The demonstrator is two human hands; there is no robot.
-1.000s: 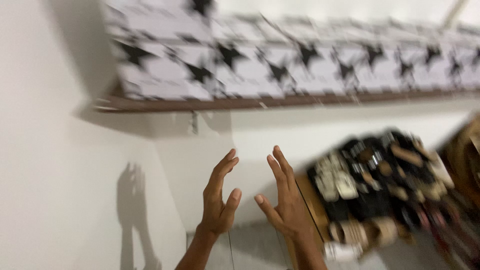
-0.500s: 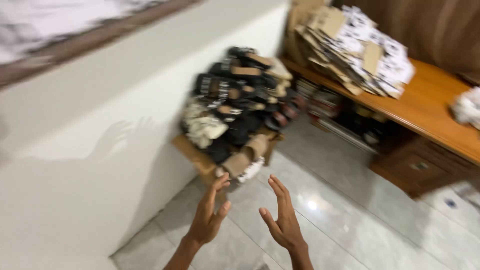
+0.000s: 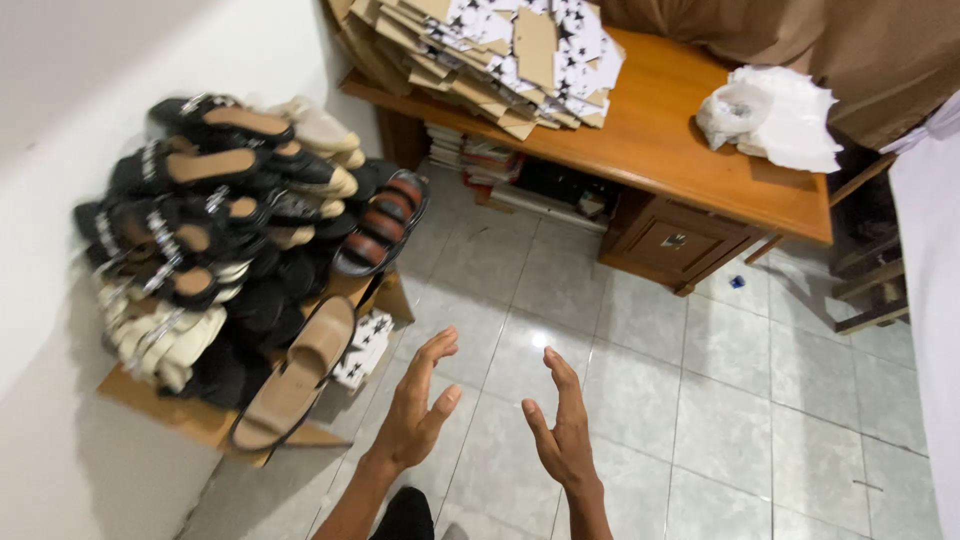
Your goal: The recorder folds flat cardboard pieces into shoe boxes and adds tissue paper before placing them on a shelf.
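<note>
My left hand (image 3: 415, 412) and my right hand (image 3: 561, 430) are raised side by side over the tiled floor (image 3: 640, 370), palms facing each other, fingers spread, holding nothing. Just to the left of my left hand a heap of sandals (image 3: 225, 250), black, beige and brown, lies piled on a low wooden board (image 3: 165, 408) against the white wall. One beige sandal (image 3: 298, 370) hangs off the front of the heap, closest to my left hand.
A wooden desk (image 3: 690, 150) stands at the back with a stack of flattened star-printed cardboard boxes (image 3: 490, 50) and a bundle of white plastic bags (image 3: 770, 115) on it. Books (image 3: 470, 155) lie beneath it. A white cloth edge (image 3: 930, 300) is at the right.
The view has swung down and to the right, from the wall shelf to the floor, the sandal heap and the desk. Both hands stay raised and empty.
</note>
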